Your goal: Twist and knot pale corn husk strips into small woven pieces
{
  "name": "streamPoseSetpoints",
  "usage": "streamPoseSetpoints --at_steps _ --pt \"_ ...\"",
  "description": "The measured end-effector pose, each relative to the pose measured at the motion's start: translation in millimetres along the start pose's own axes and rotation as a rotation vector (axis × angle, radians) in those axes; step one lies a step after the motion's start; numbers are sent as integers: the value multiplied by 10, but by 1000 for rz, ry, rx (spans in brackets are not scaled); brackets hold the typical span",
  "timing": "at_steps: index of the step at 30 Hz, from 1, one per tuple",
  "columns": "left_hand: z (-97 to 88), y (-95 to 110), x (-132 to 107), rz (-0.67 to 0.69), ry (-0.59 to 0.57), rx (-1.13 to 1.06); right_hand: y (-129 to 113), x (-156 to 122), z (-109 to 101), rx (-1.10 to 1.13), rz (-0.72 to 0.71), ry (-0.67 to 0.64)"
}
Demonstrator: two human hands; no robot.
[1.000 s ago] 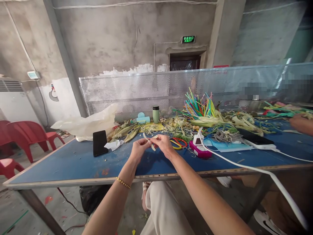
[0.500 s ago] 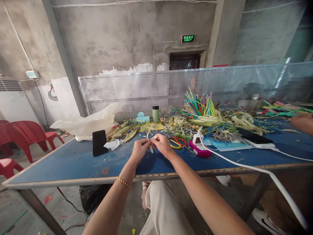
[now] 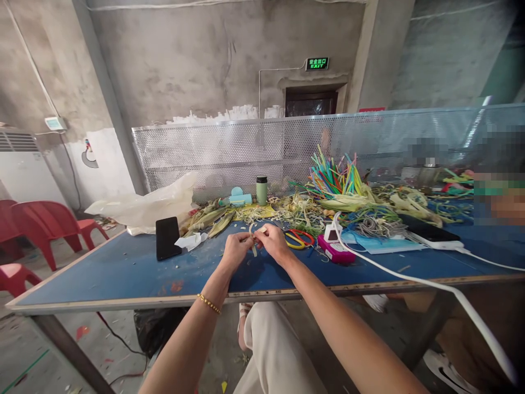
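My left hand (image 3: 234, 249) and my right hand (image 3: 274, 242) meet just above the blue table (image 3: 123, 273), fingertips pinched together on a thin pale straw strip (image 3: 254, 239) that curls between them and hangs down a little. A gold bracelet sits on my left wrist. Red and yellow rings (image 3: 298, 239) lie on the table just right of my right hand. A black phone (image 3: 167, 238) and a crumpled white scrap (image 3: 191, 241) lie to the left of my left hand.
A pink and white charger (image 3: 334, 246) with a thick white cable (image 3: 410, 279) runs off to the right. Coloured strips (image 3: 334, 178), dried husks (image 3: 209, 219), a green bottle (image 3: 261, 191) and a plastic bag (image 3: 143, 208) line the mesh screen. Red chairs (image 3: 45, 221) stand at left.
My hands have drawn closer together and the strip between them has bent into a tighter curl. The other person's hand at the far right has pulled back.
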State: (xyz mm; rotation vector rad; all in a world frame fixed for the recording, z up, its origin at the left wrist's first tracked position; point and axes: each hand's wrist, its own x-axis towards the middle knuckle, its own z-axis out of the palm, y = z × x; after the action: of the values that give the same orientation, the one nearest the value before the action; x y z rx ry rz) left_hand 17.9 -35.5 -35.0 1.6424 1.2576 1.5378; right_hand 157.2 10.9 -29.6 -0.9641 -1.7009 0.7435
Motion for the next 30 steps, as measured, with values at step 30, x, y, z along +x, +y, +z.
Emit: streamPoseSetpoints --at_steps 30 --pt "-11 18 -29 -83 12 -344 -9 -18 -20 13 -85 -90"
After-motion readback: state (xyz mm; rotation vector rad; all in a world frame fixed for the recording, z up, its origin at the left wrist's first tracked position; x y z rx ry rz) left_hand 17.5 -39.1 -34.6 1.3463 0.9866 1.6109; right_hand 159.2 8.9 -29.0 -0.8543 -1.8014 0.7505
